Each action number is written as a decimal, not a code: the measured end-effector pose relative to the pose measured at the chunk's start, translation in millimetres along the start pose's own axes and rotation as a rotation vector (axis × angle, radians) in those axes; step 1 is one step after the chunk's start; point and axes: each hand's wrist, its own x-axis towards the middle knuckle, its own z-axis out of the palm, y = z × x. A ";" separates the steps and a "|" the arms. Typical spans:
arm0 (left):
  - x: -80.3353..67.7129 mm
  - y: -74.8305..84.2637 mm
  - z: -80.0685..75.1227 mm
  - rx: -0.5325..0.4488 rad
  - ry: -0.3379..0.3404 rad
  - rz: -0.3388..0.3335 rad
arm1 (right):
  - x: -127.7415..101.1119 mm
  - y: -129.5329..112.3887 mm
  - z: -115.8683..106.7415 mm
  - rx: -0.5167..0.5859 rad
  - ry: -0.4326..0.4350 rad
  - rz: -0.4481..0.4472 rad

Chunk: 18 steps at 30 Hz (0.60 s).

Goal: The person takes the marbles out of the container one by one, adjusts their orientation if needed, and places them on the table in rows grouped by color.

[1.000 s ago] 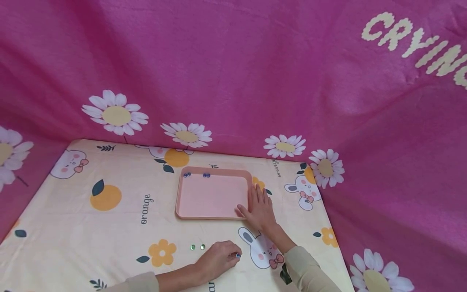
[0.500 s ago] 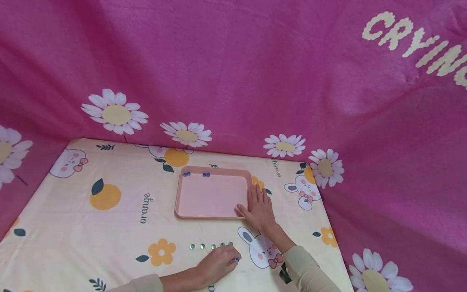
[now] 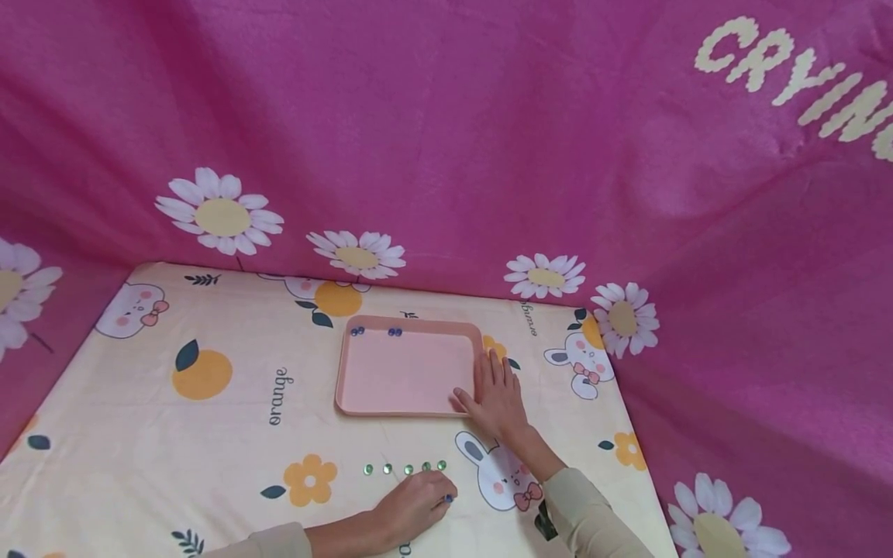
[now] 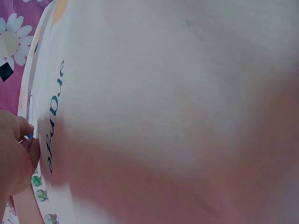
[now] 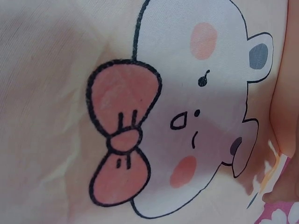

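My left hand (image 3: 413,508) is low over the cloth, its thumb and fingertips pinching a small blue glass marble (image 3: 449,498). In the left wrist view that marble (image 4: 29,136) shows between the fingertips. Just beyond the hand, several green glass marbles (image 3: 387,469) lie in a row on the cloth. My right hand (image 3: 498,399) rests with spread fingers on the right rim of a pink tray (image 3: 412,415), its thumb over the near right corner. Inside the tray, along the far side, sit blue marbles in two pairs, one pair (image 3: 357,332) in the far left corner and the other pair (image 3: 394,332) farther right.
A cream cloth (image 3: 230,465) printed with rabbits, oranges and flowers covers the table. Magenta curtains (image 3: 418,139) with daisies rise behind it and on both sides. A small dark object (image 3: 545,521) shows by the right sleeve.
My left hand has shifted slightly toward me, still pinching the blue marble, and more of the green row shows beyond it. The right hand and tray have stayed in place.
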 end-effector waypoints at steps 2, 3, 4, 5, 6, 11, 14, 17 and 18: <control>0.6 0.4 -0.2 0.013 -0.011 -0.005 | 0.1 -0.3 -0.2 0.003 0.003 -0.002; 1.0 0.6 -0.3 0.017 -0.021 -0.010 | 0.1 -0.4 -0.1 0.007 0.003 -0.002; 1.6 0.9 -0.6 0.019 -0.030 -0.016 | 0.4 -0.4 -0.6 0.010 -0.001 0.001; 2.2 1.3 -0.8 0.020 -0.039 -0.023 | 0.4 -0.4 -1.1 0.013 -0.003 0.002; 2.6 1.6 -0.8 0.019 -0.047 -0.030 | 0.3 -0.3 -1.3 0.017 -0.005 0.003; 3.1 3.6 -1.3 0.034 -0.064 -0.046 | -0.3 0.1 -1.2 0.026 -0.006 0.009; 2.7 4.5 -1.7 0.047 -0.073 -0.044 | -0.3 0.1 -0.5 0.024 -0.005 0.011; 2.5 4.7 -1.8 0.056 -0.085 -0.042 | -0.3 -0.1 -0.3 0.024 -0.015 0.016; 2.5 4.6 -1.8 0.058 -0.088 -0.041 | -0.2 -0.2 -0.3 0.024 -0.019 0.019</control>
